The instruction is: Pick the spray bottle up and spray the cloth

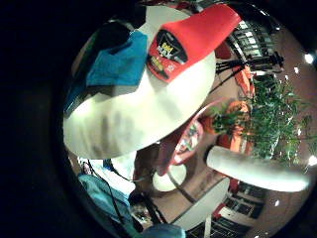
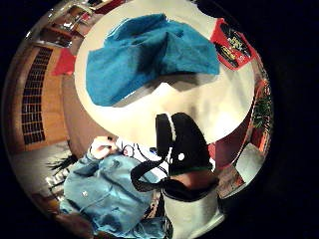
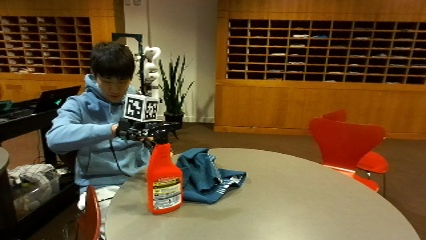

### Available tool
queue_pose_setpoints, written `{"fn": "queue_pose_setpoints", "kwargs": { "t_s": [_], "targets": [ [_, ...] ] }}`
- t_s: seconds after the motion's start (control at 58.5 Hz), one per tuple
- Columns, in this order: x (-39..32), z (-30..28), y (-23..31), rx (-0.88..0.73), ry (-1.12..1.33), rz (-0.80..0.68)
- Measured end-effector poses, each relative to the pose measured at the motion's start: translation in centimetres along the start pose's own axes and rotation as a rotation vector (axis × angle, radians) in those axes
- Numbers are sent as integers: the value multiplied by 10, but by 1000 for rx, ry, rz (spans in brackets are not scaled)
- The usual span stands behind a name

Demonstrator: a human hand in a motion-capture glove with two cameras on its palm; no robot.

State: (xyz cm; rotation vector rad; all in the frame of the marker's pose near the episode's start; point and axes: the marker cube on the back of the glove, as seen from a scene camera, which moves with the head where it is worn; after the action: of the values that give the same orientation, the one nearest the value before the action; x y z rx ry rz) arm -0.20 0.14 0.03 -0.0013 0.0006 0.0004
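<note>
Standing upright near the edge of the round surface (image 3: 286,200) closest to the seated person, the red spray bottle (image 3: 164,182) has its black trigger head at the top and a printed label on the lower body. The blue cloth (image 3: 205,175) lies crumpled just beside it, farther in from that edge, and seems to touch the bottle's base. The gloved right hand (image 3: 133,129) is at the trigger head, by the bottle's neck; whether its fingers are curled round the neck or only resting against it cannot be told from these views. The bottle looks like rigid plastic, smooth and likely a little slippery on the wide body, with a weight that depends on how full it is, which does not show. The narrow neck under the trigger head seems the best place to hold, leaving a finger free for the trigger. The cloth is soft and limp, so it should stay put when sprayed.
</note>
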Motion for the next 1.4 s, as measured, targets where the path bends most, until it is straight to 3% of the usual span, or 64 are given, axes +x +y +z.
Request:
{"fn": "queue_pose_setpoints", "kwargs": {
  "t_s": [1.059, 1.401],
  "targets": [
    [-1, -9, -6, 53, -87, -14],
    [24, -26, 7, 283, -274, -14]
  ]
}}
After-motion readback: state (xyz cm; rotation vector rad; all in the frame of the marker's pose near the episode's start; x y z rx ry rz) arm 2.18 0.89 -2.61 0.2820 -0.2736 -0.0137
